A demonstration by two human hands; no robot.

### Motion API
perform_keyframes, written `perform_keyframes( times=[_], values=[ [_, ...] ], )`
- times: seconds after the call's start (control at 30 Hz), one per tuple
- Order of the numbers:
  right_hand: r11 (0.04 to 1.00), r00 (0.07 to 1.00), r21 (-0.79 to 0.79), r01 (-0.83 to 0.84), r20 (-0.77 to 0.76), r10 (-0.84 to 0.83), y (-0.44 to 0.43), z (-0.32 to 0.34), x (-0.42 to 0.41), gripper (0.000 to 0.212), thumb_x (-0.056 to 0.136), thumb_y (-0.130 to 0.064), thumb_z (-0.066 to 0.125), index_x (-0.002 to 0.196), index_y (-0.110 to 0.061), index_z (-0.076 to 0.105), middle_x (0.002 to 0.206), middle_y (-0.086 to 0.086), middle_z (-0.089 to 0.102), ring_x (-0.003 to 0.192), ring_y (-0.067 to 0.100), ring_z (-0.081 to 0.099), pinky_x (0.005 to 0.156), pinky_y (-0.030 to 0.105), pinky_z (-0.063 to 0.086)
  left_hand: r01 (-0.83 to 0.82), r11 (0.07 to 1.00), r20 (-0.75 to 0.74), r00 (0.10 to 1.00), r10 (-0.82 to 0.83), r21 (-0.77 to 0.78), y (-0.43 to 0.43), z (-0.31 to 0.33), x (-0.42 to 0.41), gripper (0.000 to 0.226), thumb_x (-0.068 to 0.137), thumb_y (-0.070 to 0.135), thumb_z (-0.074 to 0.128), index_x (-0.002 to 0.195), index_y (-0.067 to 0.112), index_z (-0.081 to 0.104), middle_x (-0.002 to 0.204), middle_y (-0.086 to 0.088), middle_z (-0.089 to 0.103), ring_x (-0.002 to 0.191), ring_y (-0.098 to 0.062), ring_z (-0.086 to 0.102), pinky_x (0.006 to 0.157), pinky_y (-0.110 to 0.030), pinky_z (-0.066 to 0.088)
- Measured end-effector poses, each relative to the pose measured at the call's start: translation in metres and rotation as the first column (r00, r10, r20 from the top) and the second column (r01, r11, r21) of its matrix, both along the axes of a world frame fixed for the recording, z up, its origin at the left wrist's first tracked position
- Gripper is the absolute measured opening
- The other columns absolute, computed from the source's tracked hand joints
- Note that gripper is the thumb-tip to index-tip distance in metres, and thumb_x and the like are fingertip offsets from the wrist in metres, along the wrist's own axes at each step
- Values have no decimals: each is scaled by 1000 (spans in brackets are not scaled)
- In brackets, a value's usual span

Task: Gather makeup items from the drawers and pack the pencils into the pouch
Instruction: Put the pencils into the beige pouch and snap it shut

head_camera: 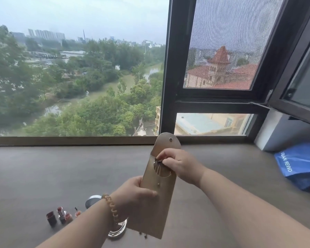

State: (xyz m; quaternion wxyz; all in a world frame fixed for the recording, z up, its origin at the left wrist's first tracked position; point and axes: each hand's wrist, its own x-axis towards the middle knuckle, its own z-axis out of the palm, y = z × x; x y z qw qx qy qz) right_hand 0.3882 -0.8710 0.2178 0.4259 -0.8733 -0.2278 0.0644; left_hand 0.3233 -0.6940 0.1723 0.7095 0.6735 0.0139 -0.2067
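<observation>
The grey counter lies bare across its far left and middle. Near left, lipsticks and a round tin stand clustered. A glass dish sits just right of them. A blue bag blocks the far right corner.

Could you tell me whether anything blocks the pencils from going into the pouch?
Nothing visible does. The pouch is held upright by the left hand, its flap folded back, so the mouth is open. The right hand has the pencils already at the opening.
</observation>
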Motion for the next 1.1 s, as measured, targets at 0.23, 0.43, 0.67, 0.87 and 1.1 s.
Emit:
perform_keyframes(
  times=[0.23, 0.43, 0.67, 0.87, 1.1],
  values=[
    [998, 987, 12, -68, -147, 69, 10, -9, 2, 13, 86, -18, 67, 88, -28, 60, 76, -1, 58, 65, 9, 57, 60, 21, 49, 44, 999, -10, 999, -44, 26, 0, -5, -2, 46, 53, 13, 78, 96, 3, 69, 91, -18, 70, 83, -33, 66, 86, -54, 51],
    [1000, 990, 3, -27, -139, 28, 10, -16, 8, 11, 83, -18, 70, 86, -22, 61, 77, 1, 60, 64, 9, 57, 59, 22, 51, 12, 999, -18, 1000, -12, 38, 0, -12, 0, 54, 48, 20, 77, 97, 0, 66, 91, -19, 68, 83, -34, 65, 87, -56, 50],
    [992, 969, -66, -108, -231, 90, 14, -20, 17, 12, 78, -13, 74, 81, -18, 64, 78, 5, 67, 67, 14, 63, 70, 33, 57, -27, 998, -33, 999, 28, 50, -1, -27, 2, 47, 45, 23, 74, 88, 7, 68, 84, -14, 67, 78, -30, 65, 83, -51, 52],
    [994, 953, -68, -83, -298, 59, 10, -19, 28, 9, 77, -6, 75, 80, -10, 67, 72, 3, 68, 63, 13, 64, 62, 23, 55, -20, 1000, -70, 997, 21, 20, -2, -34, 5, 39, 54, 14, 74, 92, 6, 68, 86, -15, 70, 79, -30, 65, 83, -50, 53],
    [997, 938, -55, -45, -346, 23, -8, -11, 52, 11, 79, -1, 71, 78, -10, 66, 72, 6, 67, 60, 15, 63, 54, 19, 50, -2, 1000, -125, 992, 1, -6, -3, -44, 1, 40, 61, 8, 72, 100, -2, 66, 91, -18, 71, 81, -31, 67, 81, -47, 54]
  ],
)
